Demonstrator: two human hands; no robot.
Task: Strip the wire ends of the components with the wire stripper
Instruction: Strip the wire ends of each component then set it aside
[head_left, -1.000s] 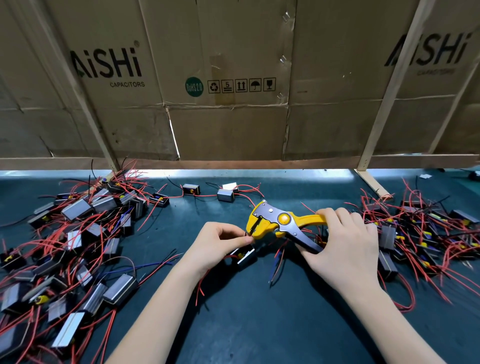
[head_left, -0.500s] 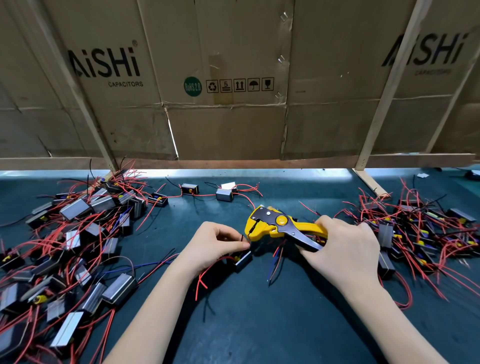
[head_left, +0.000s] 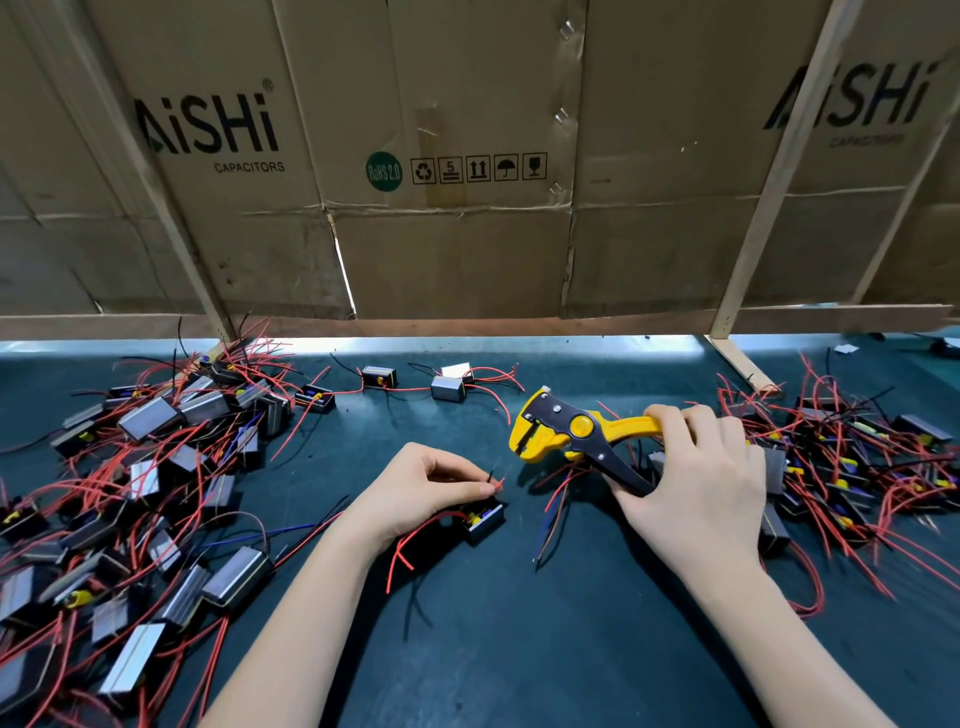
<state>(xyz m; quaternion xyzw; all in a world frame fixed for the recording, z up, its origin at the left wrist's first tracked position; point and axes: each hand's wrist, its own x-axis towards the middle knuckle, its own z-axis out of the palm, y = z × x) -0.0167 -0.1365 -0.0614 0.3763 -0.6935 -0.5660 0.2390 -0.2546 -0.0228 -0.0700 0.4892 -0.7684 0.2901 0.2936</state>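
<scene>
left edge of the dark green worktop (head_left: 519, 649): heap of grey boxy components with red leads (head_left: 150, 467), probably the to-do pile | middle: left hand (head_left: 426, 488) pinches red and black wire tips (head_left: 496, 480) of a small black component (head_left: 483, 519), aiming them rightward | right hand (head_left: 696, 478) wraps the yellow-handled wire stripper (head_left: 566, 431), its mouth gaping, just beside the tips | right edge: second heap (head_left: 857, 467)

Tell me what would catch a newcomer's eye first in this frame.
The yellow wire stripper, held by its handles in the right hand at centre right, stands out against the dark green mat. Just left of it, the left hand pinches a red wire end above a small black component. Tangled heaps of red-wired components fill the left side and the right side, under cardboard printed AiSHi.
</scene>
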